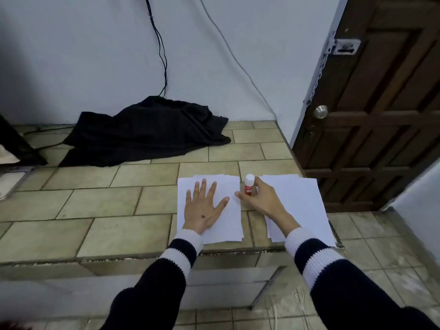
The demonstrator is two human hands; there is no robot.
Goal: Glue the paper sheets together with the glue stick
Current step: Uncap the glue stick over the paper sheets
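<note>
Two stacks of white paper lie on a tiled counter. My left hand [204,207] rests flat, fingers spread, on the left stack [228,217]. The right stack [302,206] lies near the counter's right edge. Between the stacks stands a red glue stick [249,185] with a white cap on top, upright on the tiles. My right hand [260,198] curls around the glue stick's lower part, thumb at its left and fingers at its right.
A crumpled black cloth [145,132] lies at the back of the tiled counter [107,206], with cables running up the wall. The counter's front edge is chipped. A dark wooden door [381,115] stands at the right. Part of a dark object sits at the far left.
</note>
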